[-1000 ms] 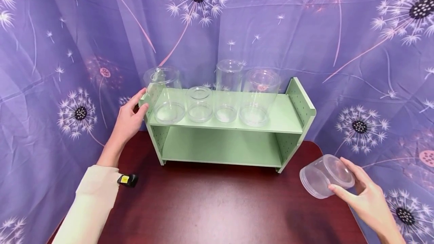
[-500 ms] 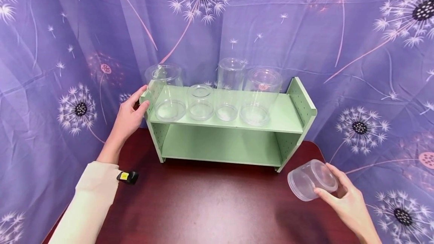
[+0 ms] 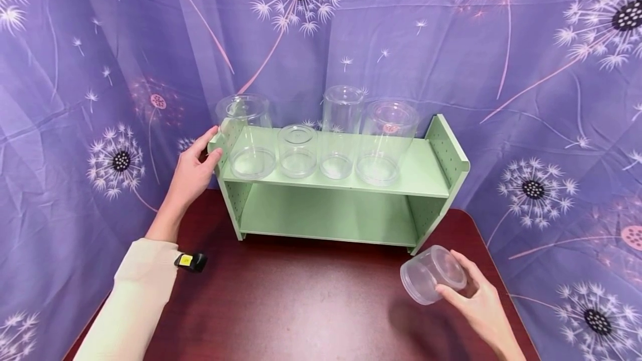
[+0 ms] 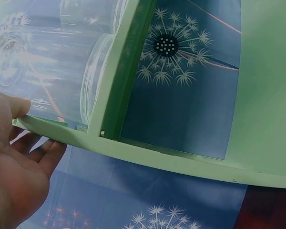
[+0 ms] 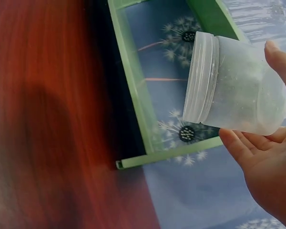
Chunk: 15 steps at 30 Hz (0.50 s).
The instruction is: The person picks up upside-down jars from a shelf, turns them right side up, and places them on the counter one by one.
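A small clear plastic jar (image 3: 430,276) is in my right hand (image 3: 478,302), gripped between thumb and fingers. It hangs tilted above the table, its ridged wide end (image 5: 200,78) turned left, in front of the shelf's right side. My left hand (image 3: 193,170) holds the left side panel of the green two-tier shelf (image 3: 426,169); in the left wrist view the thumb lies on one face of that panel (image 4: 76,136) and the fingers curl behind the other. Several clear containers, among them a wide one (image 3: 253,152) and a short one (image 3: 297,155), stand upright in a row on the top tier.
A tall narrow container (image 3: 341,127) and another wide one (image 3: 385,144) complete that row, left of the right side panel (image 3: 448,152). The dark red table (image 3: 301,299) lies in front. A purple dandelion-print curtain (image 3: 401,43) hangs close behind and at both sides.
My right hand has carried the tilted jar leftward and slightly down, nearer the shelf's front right corner. The left hand keeps its grip on the panel.
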Motion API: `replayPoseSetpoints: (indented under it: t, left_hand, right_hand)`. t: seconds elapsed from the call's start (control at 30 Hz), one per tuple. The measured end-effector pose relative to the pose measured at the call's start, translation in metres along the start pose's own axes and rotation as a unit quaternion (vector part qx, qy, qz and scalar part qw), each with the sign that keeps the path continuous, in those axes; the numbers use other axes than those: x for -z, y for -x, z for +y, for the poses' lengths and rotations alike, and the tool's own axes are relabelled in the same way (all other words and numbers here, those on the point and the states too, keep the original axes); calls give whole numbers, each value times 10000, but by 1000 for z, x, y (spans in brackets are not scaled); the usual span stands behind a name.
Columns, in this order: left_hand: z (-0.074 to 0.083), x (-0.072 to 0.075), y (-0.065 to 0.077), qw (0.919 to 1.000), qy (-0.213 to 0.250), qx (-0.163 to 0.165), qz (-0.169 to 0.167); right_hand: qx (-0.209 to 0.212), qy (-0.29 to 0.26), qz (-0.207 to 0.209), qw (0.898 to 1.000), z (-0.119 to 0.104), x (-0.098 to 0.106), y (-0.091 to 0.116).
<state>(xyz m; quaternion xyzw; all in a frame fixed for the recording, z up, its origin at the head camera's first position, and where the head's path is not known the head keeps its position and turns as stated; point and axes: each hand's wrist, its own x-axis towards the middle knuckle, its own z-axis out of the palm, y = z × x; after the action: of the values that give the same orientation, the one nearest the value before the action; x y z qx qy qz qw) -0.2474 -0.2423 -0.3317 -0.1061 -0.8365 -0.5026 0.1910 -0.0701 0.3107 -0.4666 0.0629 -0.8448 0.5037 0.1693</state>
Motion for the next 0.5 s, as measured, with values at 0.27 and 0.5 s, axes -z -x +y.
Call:
replayPoseSetpoints:
  t: [0.27, 0.5]
  left_hand:
    - [-2, -2, 3, 9998, 161, -79, -16]
    - [-13, -3, 13, 9989, 430, -154, 35]
  right_hand:
    - [-10, -421, -129, 9990, 5, -20, 5]
    - [-50, -726, -237, 9971, 6, -34, 6]
